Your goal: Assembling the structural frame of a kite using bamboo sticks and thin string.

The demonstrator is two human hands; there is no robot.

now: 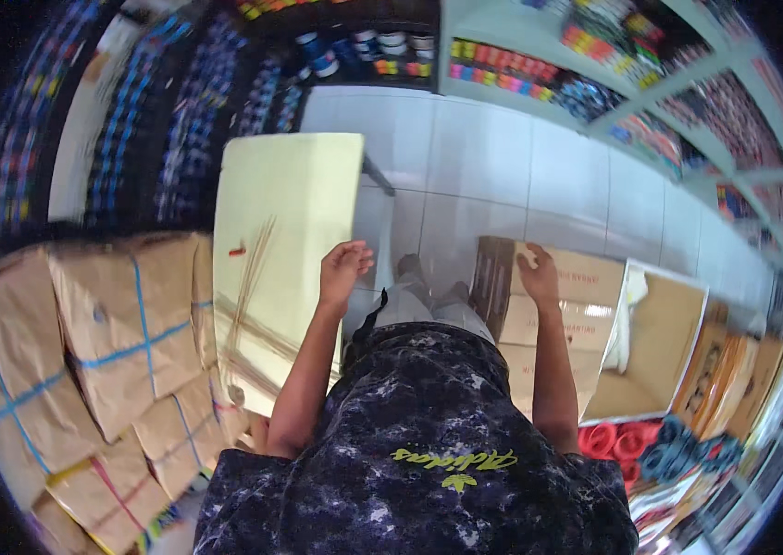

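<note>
1. Shelves (445, 65) of colourful goods are lining a room with a pale tiled floor (475, 139).
2. Left hand (345, 270) is hovering by the right edge of a pale-yellow table (299, 180), fingers loosely curled, apparently holding nothing; right hand (540, 275) is hanging near stacked cartons (586, 324), also seemingly empty.
3. Thin brown sticks (245, 294) are lying toward the table's left edge and near end, looking light and springy, probably best gripped mid-length.
4. Paper-wrapped parcels (114, 310) are standing beyond that left edge.
</note>
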